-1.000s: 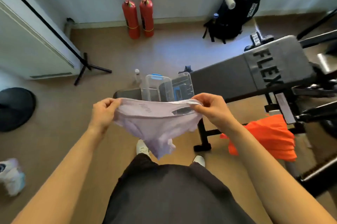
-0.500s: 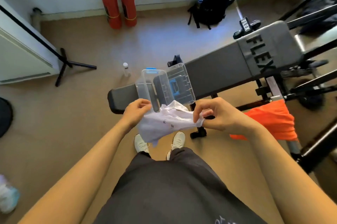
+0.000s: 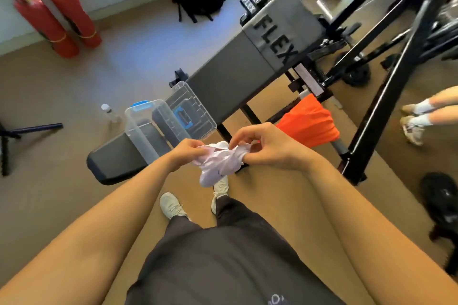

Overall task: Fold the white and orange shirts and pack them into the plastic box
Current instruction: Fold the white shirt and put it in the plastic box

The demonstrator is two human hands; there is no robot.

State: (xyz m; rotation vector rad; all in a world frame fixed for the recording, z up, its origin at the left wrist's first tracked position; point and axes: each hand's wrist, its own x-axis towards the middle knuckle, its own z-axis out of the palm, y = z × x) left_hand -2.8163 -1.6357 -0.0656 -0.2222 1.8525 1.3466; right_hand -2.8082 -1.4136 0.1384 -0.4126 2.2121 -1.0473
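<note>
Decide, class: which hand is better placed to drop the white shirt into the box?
Left, probably. The left hand grips the white shirt right beside the open box on the bench. The right hand also grips it, but on the side away from the box.

We note a clear, glossy plastic box (image 3: 148, 128) with blue clips; the white shirt (image 3: 219, 162) is soft, crumpled cloth, the orange shirt (image 3: 308, 123) smooth cloth (slight sheen). Bench (image 3: 223, 86) padding looks matt, its frame (image 3: 386, 86) glossy black metal.
</note>
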